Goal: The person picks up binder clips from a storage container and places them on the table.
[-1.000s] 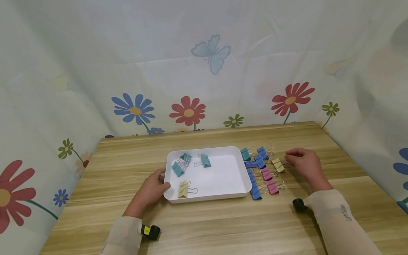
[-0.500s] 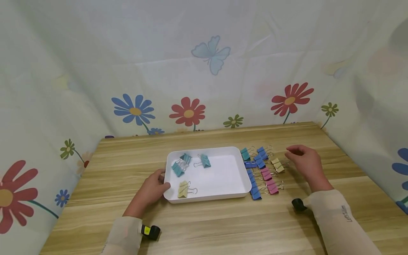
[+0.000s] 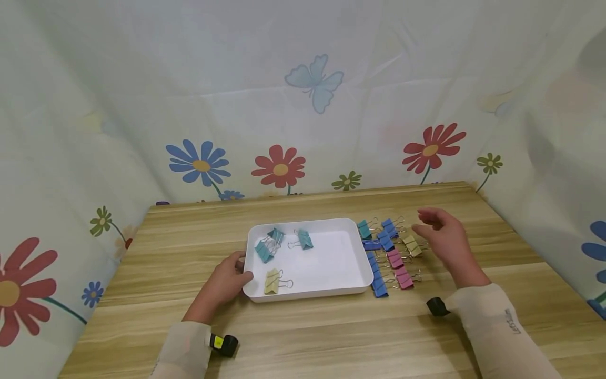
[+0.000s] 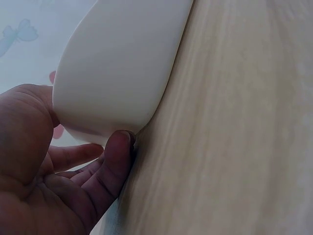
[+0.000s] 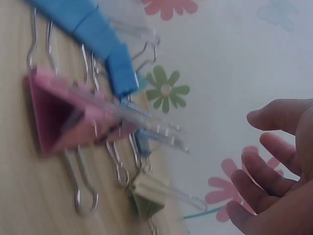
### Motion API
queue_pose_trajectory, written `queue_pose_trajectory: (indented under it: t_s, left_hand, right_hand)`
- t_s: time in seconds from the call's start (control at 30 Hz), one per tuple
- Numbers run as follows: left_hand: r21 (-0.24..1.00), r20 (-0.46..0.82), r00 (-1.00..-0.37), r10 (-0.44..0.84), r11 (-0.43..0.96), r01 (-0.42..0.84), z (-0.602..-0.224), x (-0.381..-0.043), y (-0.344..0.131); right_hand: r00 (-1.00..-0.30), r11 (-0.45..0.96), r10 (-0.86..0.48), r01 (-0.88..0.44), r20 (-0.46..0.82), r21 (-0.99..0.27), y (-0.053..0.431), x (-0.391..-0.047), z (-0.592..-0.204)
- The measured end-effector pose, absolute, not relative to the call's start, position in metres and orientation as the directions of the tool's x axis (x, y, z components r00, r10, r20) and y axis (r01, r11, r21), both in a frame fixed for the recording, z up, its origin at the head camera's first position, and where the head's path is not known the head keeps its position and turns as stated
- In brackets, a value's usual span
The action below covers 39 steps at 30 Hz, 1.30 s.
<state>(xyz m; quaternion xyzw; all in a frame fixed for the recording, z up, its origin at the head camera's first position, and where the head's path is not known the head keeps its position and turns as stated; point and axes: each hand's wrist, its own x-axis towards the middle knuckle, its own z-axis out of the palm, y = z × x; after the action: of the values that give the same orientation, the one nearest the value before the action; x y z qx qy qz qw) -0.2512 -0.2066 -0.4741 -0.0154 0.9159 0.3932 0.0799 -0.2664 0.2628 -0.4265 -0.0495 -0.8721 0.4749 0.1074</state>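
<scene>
My left hand (image 3: 228, 281) grips the left end of a white tray (image 3: 307, 293), thumb over the rim and fingers against the outer wall (image 4: 115, 63). Inside the tray lie several teal binder clips, one of them a single teal clip (image 3: 305, 239), and a yellow binder clip (image 3: 272, 281). My right hand (image 3: 447, 239) hovers over the table with loosely bent fingers, holding nothing. Just left of it a yellow binder clip (image 3: 412, 246) lies on the table; in the right wrist view this yellow clip (image 5: 148, 193) sits below and left of the fingers.
Along the tray's right side lie blue binder clips (image 3: 380, 284), pink binder clips (image 3: 404, 278) and a teal binder clip (image 3: 364, 229) in a cluster. The wooden table (image 3: 303, 337) ends at a flower-print curtain (image 3: 227, 121) behind and at both sides.
My right hand has drawn back from the yellow clip's wire handle, then shifted left and up with its fingers spread more. The left hand and tray stay put.
</scene>
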Motion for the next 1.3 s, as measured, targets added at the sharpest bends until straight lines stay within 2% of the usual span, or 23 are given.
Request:
queue_pose_trajectory:
  t_s: [0.67,1.03,1.3]
  left_hand:
    - [0.723,-0.144,-0.989,0.042,0.687,-0.076,-0.468,-0.249,-0.205]
    - [0.722,-0.147,-0.988,0.041,0.687,-0.079,-0.469,-0.249,-0.205]
    - [0.723,-0.147,-0.988,0.040,0.686,-0.080,-0.469,-0.249,-0.205]
  right_hand:
    - [-0.989,0.513,-0.058,-0.149,0.139,-0.845,0.231,-0.252,-0.410]
    - [-0.971,0.421,-0.182,-0.220,0.156,-0.880,0.221,-0.250,-0.412]
    - [-0.954,0.405,-0.242,-0.264,0.176,-0.875,0.212,-0.246,-0.409]
